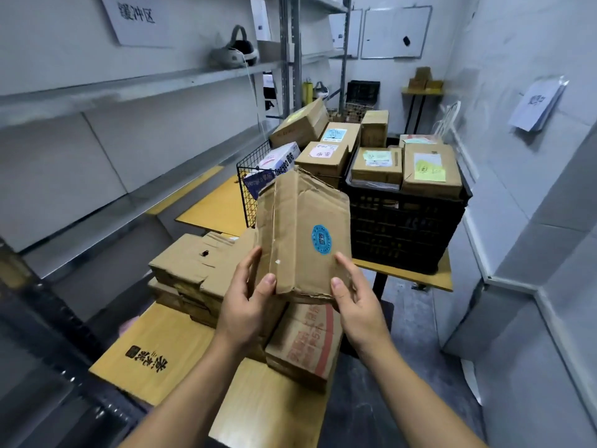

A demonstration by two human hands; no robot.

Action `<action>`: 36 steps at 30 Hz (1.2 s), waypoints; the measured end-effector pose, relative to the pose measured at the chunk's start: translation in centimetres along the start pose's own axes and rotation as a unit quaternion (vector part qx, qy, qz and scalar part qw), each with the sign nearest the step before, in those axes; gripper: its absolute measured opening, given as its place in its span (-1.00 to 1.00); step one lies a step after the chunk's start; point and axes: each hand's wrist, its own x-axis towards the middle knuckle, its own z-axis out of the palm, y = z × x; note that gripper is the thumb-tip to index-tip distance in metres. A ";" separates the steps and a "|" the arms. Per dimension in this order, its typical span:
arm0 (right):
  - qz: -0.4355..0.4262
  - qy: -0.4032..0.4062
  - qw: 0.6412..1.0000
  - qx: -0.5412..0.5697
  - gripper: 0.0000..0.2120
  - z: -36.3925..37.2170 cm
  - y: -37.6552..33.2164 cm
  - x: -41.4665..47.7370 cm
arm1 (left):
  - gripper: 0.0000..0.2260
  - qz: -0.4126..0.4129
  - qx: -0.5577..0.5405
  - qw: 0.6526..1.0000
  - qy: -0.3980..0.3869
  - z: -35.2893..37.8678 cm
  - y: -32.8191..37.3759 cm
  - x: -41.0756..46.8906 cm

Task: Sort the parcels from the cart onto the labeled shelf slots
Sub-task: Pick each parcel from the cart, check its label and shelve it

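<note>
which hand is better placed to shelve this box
Left, probably: the left hand and right hand both grip the worn brown cardboard parcel with a blue round sticker, but the grey metal shelves run along the left side.

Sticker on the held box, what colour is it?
The sticker on the box is bright blue with dark print; head view.

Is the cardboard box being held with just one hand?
No, the left hand and the right hand both grip the lower end of the cardboard box.
</note>
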 end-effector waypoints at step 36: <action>-0.120 -0.418 0.889 0.143 -0.73 43.1 -20.5 -23.9 | -0.49 0.060 0.343 0.793 0.499 -41.4 11.8 -37.2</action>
